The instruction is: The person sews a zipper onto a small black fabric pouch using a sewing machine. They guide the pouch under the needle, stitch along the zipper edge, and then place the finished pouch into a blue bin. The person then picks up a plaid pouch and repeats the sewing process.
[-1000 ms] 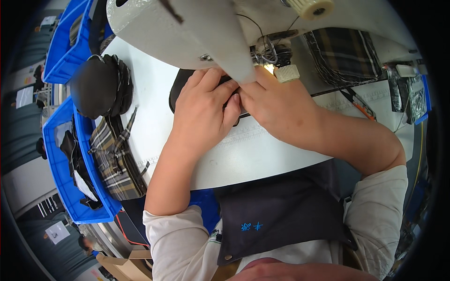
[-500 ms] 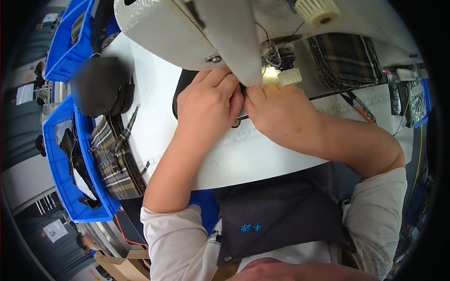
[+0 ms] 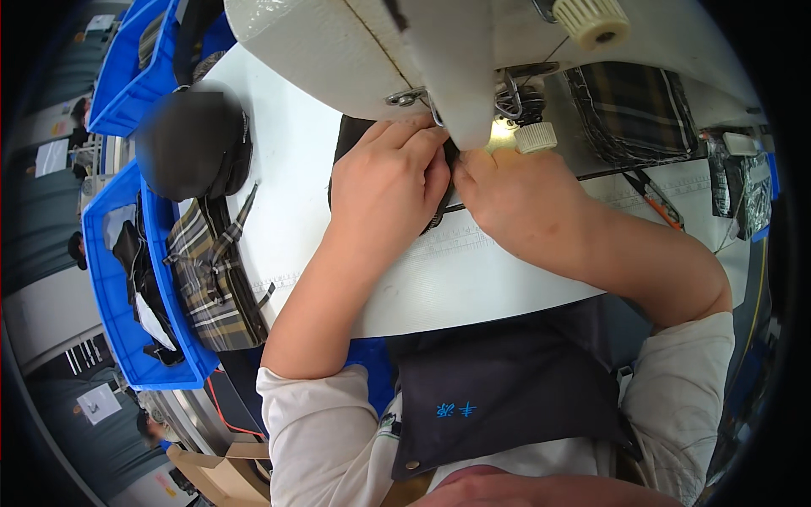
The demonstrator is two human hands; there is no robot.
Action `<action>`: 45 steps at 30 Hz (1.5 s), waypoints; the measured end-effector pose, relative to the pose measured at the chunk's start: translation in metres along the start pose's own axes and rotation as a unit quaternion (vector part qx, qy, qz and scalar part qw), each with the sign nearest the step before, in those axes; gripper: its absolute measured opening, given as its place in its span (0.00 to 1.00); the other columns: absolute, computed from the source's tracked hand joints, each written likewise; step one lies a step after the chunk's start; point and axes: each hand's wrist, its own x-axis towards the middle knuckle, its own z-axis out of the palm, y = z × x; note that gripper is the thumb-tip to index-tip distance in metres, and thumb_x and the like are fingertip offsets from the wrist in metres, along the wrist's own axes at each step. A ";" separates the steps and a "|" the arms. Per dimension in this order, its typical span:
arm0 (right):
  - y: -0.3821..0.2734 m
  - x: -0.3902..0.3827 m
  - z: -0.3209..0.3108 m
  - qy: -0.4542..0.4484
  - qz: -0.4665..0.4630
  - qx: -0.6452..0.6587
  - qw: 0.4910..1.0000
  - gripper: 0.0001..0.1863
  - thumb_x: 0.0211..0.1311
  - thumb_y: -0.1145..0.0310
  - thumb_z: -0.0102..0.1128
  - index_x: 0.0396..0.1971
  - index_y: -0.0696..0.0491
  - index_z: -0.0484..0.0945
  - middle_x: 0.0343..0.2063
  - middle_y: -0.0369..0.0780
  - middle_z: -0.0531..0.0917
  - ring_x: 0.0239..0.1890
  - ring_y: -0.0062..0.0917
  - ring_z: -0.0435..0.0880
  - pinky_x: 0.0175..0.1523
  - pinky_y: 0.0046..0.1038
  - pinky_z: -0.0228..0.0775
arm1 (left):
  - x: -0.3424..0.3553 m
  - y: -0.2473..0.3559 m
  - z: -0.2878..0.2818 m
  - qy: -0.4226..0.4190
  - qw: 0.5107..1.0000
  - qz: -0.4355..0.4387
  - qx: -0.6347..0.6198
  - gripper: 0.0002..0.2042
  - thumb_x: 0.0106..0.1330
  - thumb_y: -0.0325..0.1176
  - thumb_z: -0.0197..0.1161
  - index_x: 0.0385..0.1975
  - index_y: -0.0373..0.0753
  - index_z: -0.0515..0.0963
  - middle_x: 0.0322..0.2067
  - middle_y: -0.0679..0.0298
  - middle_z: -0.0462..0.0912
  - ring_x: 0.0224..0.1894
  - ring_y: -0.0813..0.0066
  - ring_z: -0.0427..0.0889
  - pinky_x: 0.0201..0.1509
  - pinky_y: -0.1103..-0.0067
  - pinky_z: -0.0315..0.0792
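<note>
Under the head of a white sewing machine (image 3: pixel 321 59), both hands work at a piece of black fabric (image 3: pixel 343 139) on the white table. My left hand (image 3: pixel 389 177) is closed, its fingers bent and its thumb pressed in on the fabric beside the needle area. Close beside it, my right hand (image 3: pixel 524 198) has its fingers curled and pinches the fabric's edge near the lit spot below the machine. The fingertips and the needle are partly hidden by the hands and the machine head. A zipper-like dark edge (image 3: pixel 434 221) shows below my left hand.
A stack of dark plaid pieces (image 3: pixel 634 110) lies right of the needle, with orange-handled snips (image 3: pixel 663 211) near it. Plastic-wrapped packets (image 3: pixel 752 194) sit far right. At left are a plaid fabric item (image 3: pixel 211 287), a blurred dark rounded thing (image 3: pixel 190 144) and blue bins (image 3: pixel 114 287).
Both hands have shifted slightly right in the picture with the black fabric, as has the whole scene. My left hand has tilted a little, and more of the fabric's dark edge shows below it.
</note>
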 end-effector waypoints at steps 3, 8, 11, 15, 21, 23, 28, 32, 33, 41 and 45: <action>0.003 0.000 0.001 -0.019 0.020 0.008 1.000 0.12 0.53 0.71 0.69 0.38 0.60 0.85 0.30 0.40 0.83 0.25 0.26 0.85 0.28 0.29 0.76 | 0.001 -0.003 0.001 0.003 1.000 0.002 0.003 0.11 0.65 0.27 0.67 0.46 0.41 0.90 0.47 0.59 0.91 0.44 0.58 0.90 0.43 0.69 0.83; 0.006 0.000 -0.004 0.017 0.017 0.003 1.000 0.10 0.53 0.71 0.69 0.36 0.58 0.85 0.32 0.38 0.84 0.31 0.25 0.87 0.31 0.28 0.77 | -0.004 -0.007 -0.003 -0.024 0.999 -0.014 -0.038 0.16 0.63 0.32 0.71 0.52 0.41 0.87 0.52 0.57 0.89 0.51 0.54 0.88 0.52 0.66 0.82; 0.010 -0.001 -0.011 0.023 -0.002 -0.006 1.000 0.11 0.53 0.71 0.68 0.37 0.56 0.85 0.33 0.38 0.84 0.36 0.24 0.88 0.34 0.28 0.78 | -0.008 -0.007 -0.018 -0.089 0.993 -0.030 -0.077 0.24 0.60 0.38 0.75 0.58 0.42 0.84 0.59 0.56 0.85 0.58 0.51 0.84 0.60 0.63 0.78; 0.007 -0.005 -0.007 0.035 0.058 0.100 0.993 0.13 0.54 0.71 0.68 0.41 0.55 0.84 0.32 0.38 0.83 0.37 0.27 0.89 0.36 0.30 0.80 | -0.015 -0.003 -0.026 -0.140 0.985 -0.031 -0.097 0.31 0.54 0.40 0.77 0.61 0.42 0.82 0.68 0.56 0.78 0.64 0.49 0.79 0.66 0.61 0.75; 0.004 -0.004 -0.013 -0.028 0.007 0.122 0.992 0.11 0.57 0.72 0.65 0.40 0.55 0.82 0.31 0.39 0.84 0.33 0.29 0.90 0.34 0.31 0.80 | -0.016 -0.003 -0.027 -0.138 0.986 -0.016 -0.089 0.31 0.51 0.31 0.68 0.62 0.40 0.81 0.69 0.58 0.76 0.61 0.50 0.80 0.65 0.62 0.76; 0.004 -0.005 -0.012 -0.033 0.004 0.121 0.992 0.11 0.58 0.71 0.65 0.40 0.55 0.82 0.29 0.38 0.85 0.31 0.30 0.90 0.33 0.32 0.80 | -0.017 0.003 -0.025 -0.136 0.988 -0.018 -0.071 0.30 0.51 0.29 0.66 0.60 0.38 0.82 0.67 0.58 0.77 0.60 0.52 0.81 0.64 0.63 0.77; 0.008 -0.006 -0.013 -0.028 0.000 0.130 0.991 0.10 0.60 0.71 0.63 0.40 0.57 0.82 0.22 0.38 0.84 0.26 0.30 0.89 0.30 0.32 0.78 | -0.013 0.008 -0.027 -0.120 0.992 0.042 -0.008 0.26 0.53 0.29 0.64 0.56 0.35 0.84 0.63 0.58 0.81 0.58 0.53 0.82 0.60 0.64 0.79; 0.015 -0.010 -0.018 -0.019 -0.016 0.136 0.990 0.12 0.63 0.72 0.61 0.44 0.60 0.83 0.18 0.38 0.82 0.24 0.30 0.87 0.27 0.32 0.75 | -0.013 0.011 -0.024 -0.116 0.992 0.014 -0.046 0.24 0.54 0.28 0.62 0.55 0.35 0.85 0.59 0.58 0.84 0.58 0.53 0.82 0.58 0.65 0.81; 0.017 -0.010 -0.020 -0.015 -0.020 0.139 0.990 0.12 0.64 0.73 0.61 0.45 0.60 0.84 0.17 0.38 0.82 0.23 0.30 0.87 0.26 0.32 0.74 | -0.014 0.012 -0.024 -0.109 0.993 0.008 -0.051 0.24 0.55 0.27 0.61 0.55 0.35 0.85 0.57 0.58 0.85 0.58 0.53 0.82 0.58 0.65 0.81; 0.018 -0.011 -0.023 -0.023 -0.025 0.143 0.989 0.15 0.62 0.73 0.61 0.48 0.62 0.84 0.17 0.38 0.82 0.22 0.30 0.86 0.25 0.31 0.73 | -0.010 0.020 -0.027 -0.106 0.994 0.019 0.004 0.21 0.54 0.26 0.62 0.49 0.37 0.88 0.54 0.63 0.87 0.54 0.58 0.85 0.54 0.68 0.82; 0.017 -0.011 -0.026 -0.048 -0.029 0.131 0.990 0.15 0.61 0.73 0.61 0.46 0.62 0.83 0.18 0.39 0.82 0.23 0.30 0.86 0.26 0.33 0.73 | -0.011 0.021 -0.026 -0.108 0.994 0.011 0.009 0.20 0.53 0.27 0.64 0.48 0.37 0.88 0.53 0.63 0.87 0.53 0.59 0.85 0.53 0.68 0.83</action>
